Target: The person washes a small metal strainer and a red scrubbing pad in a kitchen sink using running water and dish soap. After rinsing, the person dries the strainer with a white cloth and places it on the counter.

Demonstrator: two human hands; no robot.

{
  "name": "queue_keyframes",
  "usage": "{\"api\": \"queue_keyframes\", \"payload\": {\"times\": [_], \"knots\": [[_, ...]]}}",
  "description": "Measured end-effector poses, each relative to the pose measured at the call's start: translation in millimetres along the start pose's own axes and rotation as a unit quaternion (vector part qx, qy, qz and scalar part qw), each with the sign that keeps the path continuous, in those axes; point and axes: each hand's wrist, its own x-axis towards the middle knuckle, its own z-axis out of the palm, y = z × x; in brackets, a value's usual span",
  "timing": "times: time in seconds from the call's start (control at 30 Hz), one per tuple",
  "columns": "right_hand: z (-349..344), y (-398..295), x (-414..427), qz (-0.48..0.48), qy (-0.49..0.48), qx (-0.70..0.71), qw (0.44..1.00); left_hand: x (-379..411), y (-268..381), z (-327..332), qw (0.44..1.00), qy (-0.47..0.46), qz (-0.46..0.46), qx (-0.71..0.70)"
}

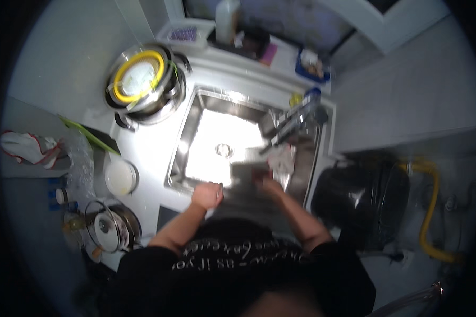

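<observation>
My left hand (208, 195) is closed around the left edge of a flat grey metal-looking panel (242, 200), perhaps a tray; motion blur hides its exact kind. The panel slants over the front of a stainless steel sink (177, 168). On its right side my right hand (270, 187) is curled over a small reddish item (261, 175), possibly a cloth or sponge, too blurred to name. Just beyond that hand, a whitish crumpled cloth or bag (282, 160) lies on the sink's right part. A faucet (287, 130) reaches over the basin from the back right.
Stacked pots with a yellow-rimmed strainer (119, 89) stand back left. A white round container (119, 177) and a lidded pot (108, 230) sit at left. A bottle (227, 21) and a blue tray (301, 70) occupy the sill. At right are a black object (357, 198) and yellow hose (432, 210).
</observation>
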Motion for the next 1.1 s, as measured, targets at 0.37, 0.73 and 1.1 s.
{"api": "queue_keyframes", "payload": {"times": [0.37, 0.73, 1.1], "knots": [[-201, -273, -49, -0.326, -0.067, 0.154, 0.93, -2, -11, -3, 0.999, 0.032, 0.015, -0.024], [-407, -366, 95, -0.184, 0.126, -0.207, 0.953, -3, -2, -7, 0.993, 0.111, -0.016, -0.041], [-444, -297, 327, -0.086, 0.054, -0.083, 0.991, -6, -13, 11, 0.998, 0.052, -0.021, -0.025]]}}
